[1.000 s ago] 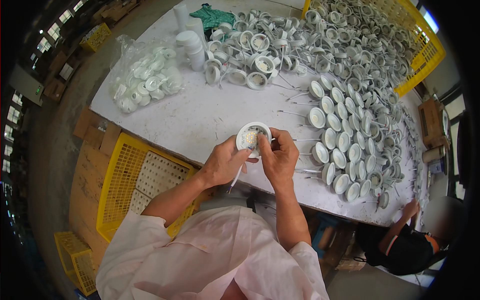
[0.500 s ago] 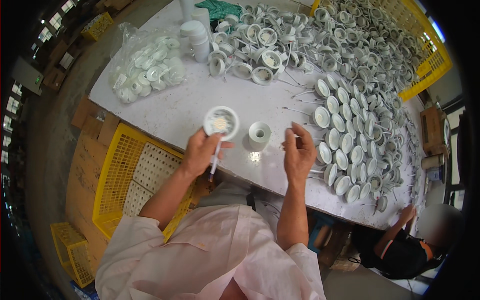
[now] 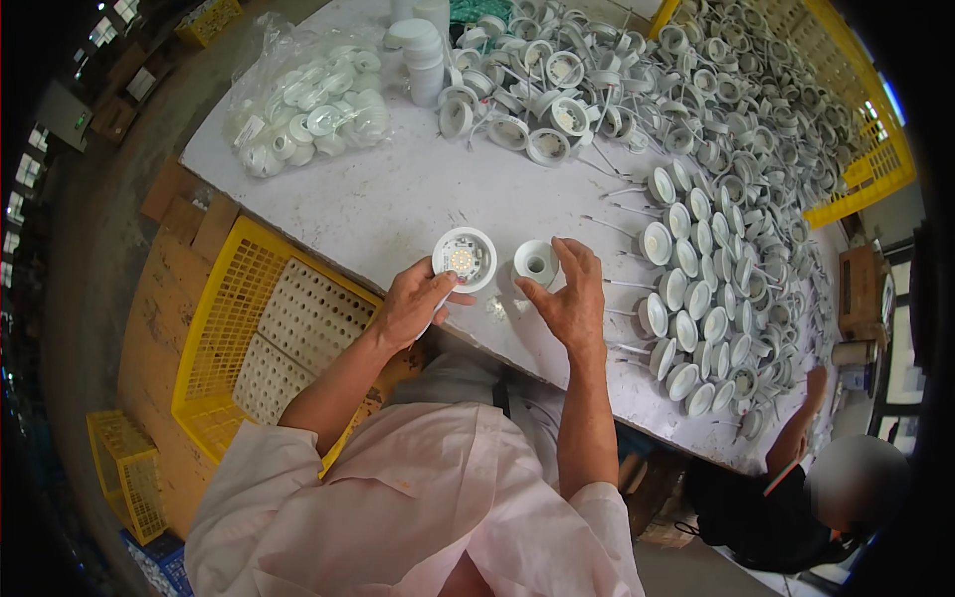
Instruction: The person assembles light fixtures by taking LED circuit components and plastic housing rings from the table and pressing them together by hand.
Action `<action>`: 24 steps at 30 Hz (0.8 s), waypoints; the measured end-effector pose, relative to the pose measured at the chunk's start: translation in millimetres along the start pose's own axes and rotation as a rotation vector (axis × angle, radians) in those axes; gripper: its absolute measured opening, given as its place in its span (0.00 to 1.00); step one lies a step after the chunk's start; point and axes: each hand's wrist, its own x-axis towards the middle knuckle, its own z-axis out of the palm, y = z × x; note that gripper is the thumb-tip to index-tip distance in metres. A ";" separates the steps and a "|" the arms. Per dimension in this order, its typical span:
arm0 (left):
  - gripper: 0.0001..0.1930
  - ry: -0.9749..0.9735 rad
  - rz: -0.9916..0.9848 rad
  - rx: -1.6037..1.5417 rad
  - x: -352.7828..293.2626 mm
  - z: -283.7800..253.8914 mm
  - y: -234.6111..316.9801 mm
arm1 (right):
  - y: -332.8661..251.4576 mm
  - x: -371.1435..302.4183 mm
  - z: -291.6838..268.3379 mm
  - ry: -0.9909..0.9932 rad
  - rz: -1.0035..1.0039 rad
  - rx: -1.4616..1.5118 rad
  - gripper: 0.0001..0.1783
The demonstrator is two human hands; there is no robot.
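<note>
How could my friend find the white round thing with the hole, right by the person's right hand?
Start with the big white table, then go to its near edge, where the right hand is. The white round piece is at that hand's thumb and fingertips. It has one plain hole in its middle, while the round lamp in the left hand shows yellowish dots.

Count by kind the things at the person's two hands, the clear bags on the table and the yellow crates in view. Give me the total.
Round white lamp part in the left hand: 1
White cylindrical piece at the right hand: 1
Clear bag: 1
Yellow crates, some only partly visible: 4
Total: 7
</note>
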 end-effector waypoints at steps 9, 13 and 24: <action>0.18 -0.036 -0.016 0.006 0.3 -1.7 2.0 | -2.1 -4.3 -0.4 0.036 -0.033 -0.003 0.38; 0.18 -0.056 -0.016 -0.012 0.7 -1.5 3.0 | 2.8 -3.4 1.6 0.119 -0.106 0.056 0.35; 0.19 -0.079 0.009 0.004 2.0 9.3 5.2 | -9.3 -8.8 -5.4 0.174 -0.065 0.333 0.35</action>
